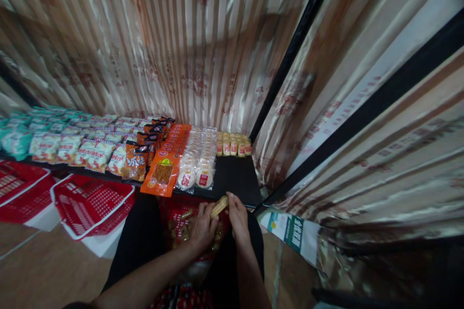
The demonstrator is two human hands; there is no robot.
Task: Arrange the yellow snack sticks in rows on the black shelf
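Note:
My left hand (203, 229) and my right hand (237, 217) meet just below the front edge of a black shelf (235, 176). Between them they pinch a small tan wrapped snack (219, 206), both sets of fingers closed on it. Under my hands lies a red bag (177, 224) holding more of the same tan snacks. At the back right of the shelf stands a short row of similar small yellow packets (234, 145).
The shelf carries rows of snack packs: white round cakes (197, 164), orange stick packs (165, 171), dark orange bags (139, 157), white-red packs (90, 152) and teal packs (16, 140). Red baskets (92, 205) sit on the floor at left. Striped curtains (181, 53) line the back and right.

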